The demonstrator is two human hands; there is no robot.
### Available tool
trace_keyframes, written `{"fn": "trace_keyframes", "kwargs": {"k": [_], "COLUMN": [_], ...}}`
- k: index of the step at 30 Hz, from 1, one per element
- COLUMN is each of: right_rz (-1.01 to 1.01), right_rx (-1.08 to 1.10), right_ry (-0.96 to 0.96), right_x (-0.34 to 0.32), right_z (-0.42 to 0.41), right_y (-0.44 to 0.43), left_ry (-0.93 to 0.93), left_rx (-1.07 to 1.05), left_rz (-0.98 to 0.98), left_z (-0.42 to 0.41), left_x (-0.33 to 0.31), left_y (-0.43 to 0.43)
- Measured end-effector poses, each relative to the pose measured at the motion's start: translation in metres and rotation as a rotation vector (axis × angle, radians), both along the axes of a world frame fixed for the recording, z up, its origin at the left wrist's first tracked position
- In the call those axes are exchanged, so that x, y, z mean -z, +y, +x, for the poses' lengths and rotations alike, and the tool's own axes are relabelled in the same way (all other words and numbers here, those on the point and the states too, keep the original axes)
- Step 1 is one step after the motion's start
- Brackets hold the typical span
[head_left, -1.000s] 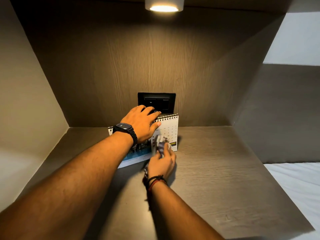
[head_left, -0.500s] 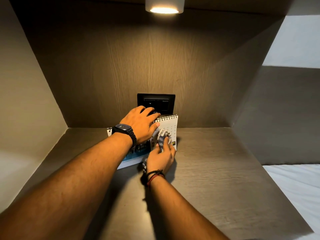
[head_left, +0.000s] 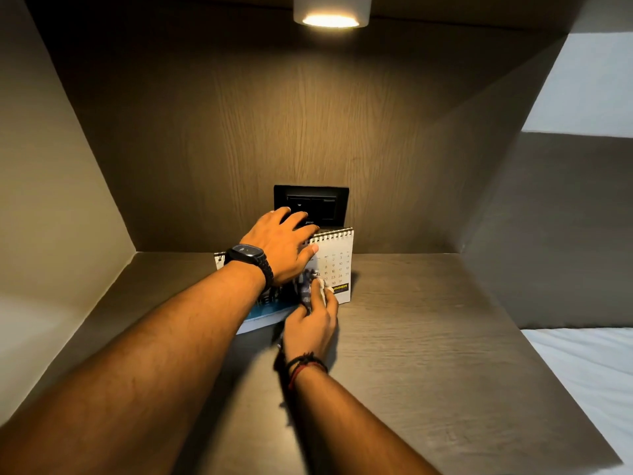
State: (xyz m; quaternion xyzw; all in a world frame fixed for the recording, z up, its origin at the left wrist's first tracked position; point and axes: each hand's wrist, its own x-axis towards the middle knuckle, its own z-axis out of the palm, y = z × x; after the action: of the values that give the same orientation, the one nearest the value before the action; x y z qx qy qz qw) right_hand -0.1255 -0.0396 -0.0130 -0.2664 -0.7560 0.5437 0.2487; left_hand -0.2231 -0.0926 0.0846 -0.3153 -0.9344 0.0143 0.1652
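1. Two bare hands work at a white spiral-bound desk calendar (head_left: 337,262), which stands tilted on the dark wood-grain surface (head_left: 428,354), close to the back wall of a wooden niche.
2. The left hand (head_left: 279,248) lies over the calendar's top edge at the wire binding. Its fingers curl over and behind the top while the thumb presses on the front page, so its grip holds the calendar.
3. The right hand (head_left: 313,329) reaches in from below, its grip closed round a crumpled blue-and-white cloth (head_left: 308,286). The cloth is pressed against the calendar's front page, at the left of the date grid and just beside a yellow-and-black logo.
4. The calendar's lower left part shows a blue printed picture, mostly hidden by the left forearm, and its base touches the surface.
5. A black wristwatch (head_left: 248,257) sits on the left wrist, and dark and red cord bracelets (head_left: 303,365) circle the right wrist.
6. A black rectangular switch panel (head_left: 329,204) is set in the back wall right behind the left fingertips; whether they touch it cannot be told.
7. A round lit ceiling lamp (head_left: 330,15) shines from above, and a white bed sheet (head_left: 589,365) shows at the lower right, past the surface's edge.
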Motion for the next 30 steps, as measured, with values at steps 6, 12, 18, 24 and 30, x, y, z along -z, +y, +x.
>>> {"fn": "trace_keyframes", "kwargs": {"k": [6,12,18,24,30], "right_rz": [-0.230,0.002,-0.280,-0.035,0.387], "right_rx": [0.163,-0.010,0.163,-0.139,-0.517], "right_ry": [-0.022,-0.042,-0.044,-0.052,-0.129], "right_x": [-0.025,0.001,-0.024,-0.014,-0.022], "right_z": [-0.019,0.004,-0.016,0.012,0.035], "right_y": [0.015,0.003,0.006,-0.004,0.042], "left_ry": [-0.027,-0.017,-0.030,-0.052,-0.060], "left_rx": [0.000,0.000,0.001,0.002,-0.002], "left_rz": [-0.013,-0.015,-0.025,-0.049,-0.092], "left_z": [0.000,0.000,0.001,0.000,0.002], "left_x": [-0.001,0.000,-0.002,-0.004,-0.006], "left_y": [0.000,0.001,0.000,0.001,0.002]}}
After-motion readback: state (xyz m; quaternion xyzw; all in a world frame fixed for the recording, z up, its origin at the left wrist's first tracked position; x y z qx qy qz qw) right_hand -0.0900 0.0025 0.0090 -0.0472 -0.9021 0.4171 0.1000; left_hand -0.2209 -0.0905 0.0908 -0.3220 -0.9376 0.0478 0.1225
